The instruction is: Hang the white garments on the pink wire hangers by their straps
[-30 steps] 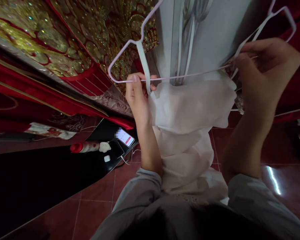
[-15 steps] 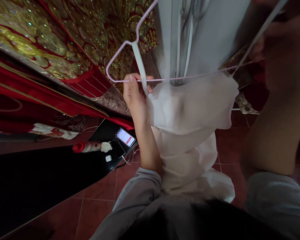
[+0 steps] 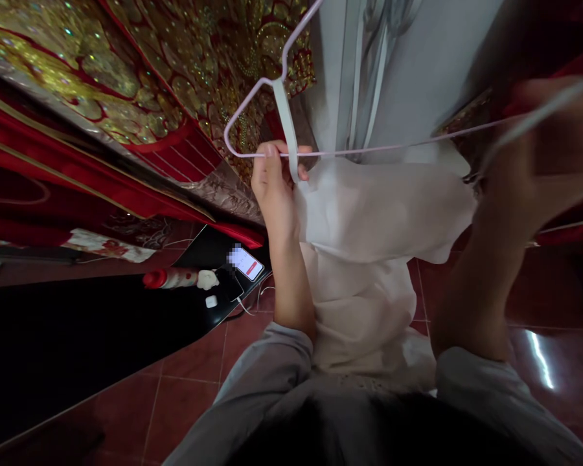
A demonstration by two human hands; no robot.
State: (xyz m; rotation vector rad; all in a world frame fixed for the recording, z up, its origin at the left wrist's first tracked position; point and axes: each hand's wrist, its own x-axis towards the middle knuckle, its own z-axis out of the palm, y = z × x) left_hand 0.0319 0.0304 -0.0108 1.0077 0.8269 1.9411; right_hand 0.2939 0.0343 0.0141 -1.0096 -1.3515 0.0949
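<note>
My left hand (image 3: 278,175) is closed on the lower bar of a thin pink clothes hanger (image 3: 245,107). One white strap (image 3: 286,120) of a pale garment (image 3: 388,207) is looped over the hanger near those fingers. The garment, made of thin off-white cloth, hangs in folds below the bar, between my forearms. At the right end of the bar my right hand (image 3: 548,142) is smeared by motion. A second white strap (image 3: 539,123) runs up across it; its fingers cannot be made out.
Gold-sequined red garments (image 3: 150,77) hang on the left. Below them a black tabletop (image 3: 78,349) carries a lit phone (image 3: 247,262), a dark phone (image 3: 229,285), a red-capped bottle (image 3: 175,278) and a small white case (image 3: 211,301). Red tiles (image 3: 189,401) cover the floor.
My left hand and the hanger have shifted slightly right in view. My right forearm has swung inward, and the second strap now lies lower, bent across the right hand.
</note>
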